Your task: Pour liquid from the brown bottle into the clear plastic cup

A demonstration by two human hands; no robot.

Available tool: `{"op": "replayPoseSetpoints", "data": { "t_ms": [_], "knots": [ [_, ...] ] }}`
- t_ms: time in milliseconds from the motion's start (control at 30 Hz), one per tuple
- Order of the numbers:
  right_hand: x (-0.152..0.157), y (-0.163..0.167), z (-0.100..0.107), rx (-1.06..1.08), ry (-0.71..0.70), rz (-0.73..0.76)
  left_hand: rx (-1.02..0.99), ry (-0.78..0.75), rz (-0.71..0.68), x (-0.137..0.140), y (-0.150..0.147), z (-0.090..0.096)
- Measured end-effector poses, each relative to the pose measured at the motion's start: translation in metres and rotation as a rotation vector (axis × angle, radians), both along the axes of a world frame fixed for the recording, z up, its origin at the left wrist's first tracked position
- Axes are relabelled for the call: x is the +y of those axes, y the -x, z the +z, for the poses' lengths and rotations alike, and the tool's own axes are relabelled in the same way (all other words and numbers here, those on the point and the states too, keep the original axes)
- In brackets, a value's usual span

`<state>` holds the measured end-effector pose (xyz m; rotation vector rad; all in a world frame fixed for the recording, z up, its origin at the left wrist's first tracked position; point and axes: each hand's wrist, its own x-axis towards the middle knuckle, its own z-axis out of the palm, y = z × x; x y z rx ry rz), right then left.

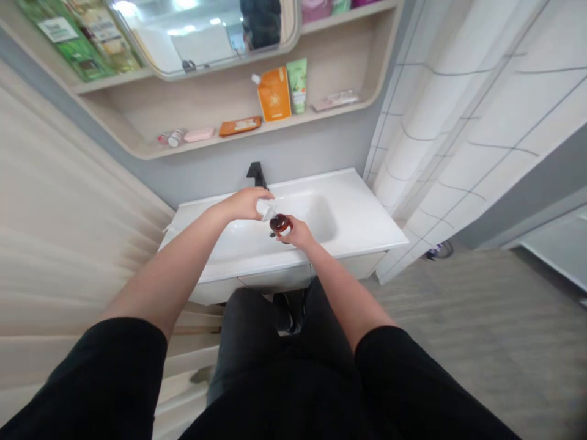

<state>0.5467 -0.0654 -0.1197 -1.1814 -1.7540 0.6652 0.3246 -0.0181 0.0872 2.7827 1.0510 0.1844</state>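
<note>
Over the white sink basin [321,215], my left hand [246,203] is closed around a small whitish, see-through container [266,209], tilted toward the right. Its exact kind is hard to make out. My right hand [299,234] grips a dark brown bottle [280,223] with a pale label on its side. The bottle's top end is close to the mouth of the container; whether the two touch cannot be told. Behind my left hand stands a black faucet [257,173], its lower part partly hidden by that hand.
Above the sink, a wall shelf [192,146] bears an orange pouch [275,95], a green tube [298,84], an orange packet [239,126] and a pink bar [199,134]. A mirror [206,36] hangs above. A pale curtain [59,214] borders the left, a tiled wall [440,159] the right.
</note>
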Motion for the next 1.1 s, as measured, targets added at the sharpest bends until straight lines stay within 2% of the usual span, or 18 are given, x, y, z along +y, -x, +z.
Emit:
{"op": "replayPoseSetpoints", "data": {
  "t_ms": [467, 767, 1100],
  "knots": [
    [0.000, 0.000, 0.000, 0.083, 0.025, -0.017, 0.194, -0.089, -0.100, -0.008, -0.030, 0.030],
    [0.002, -0.001, -0.003, 0.118, 0.003, -0.005, 0.234, -0.101, -0.161, -0.011, -0.044, 0.039],
    [0.003, -0.001, -0.007, 0.145, -0.010, 0.010, 0.308, -0.106, -0.167, -0.015, -0.051, 0.046]
  ]
}}
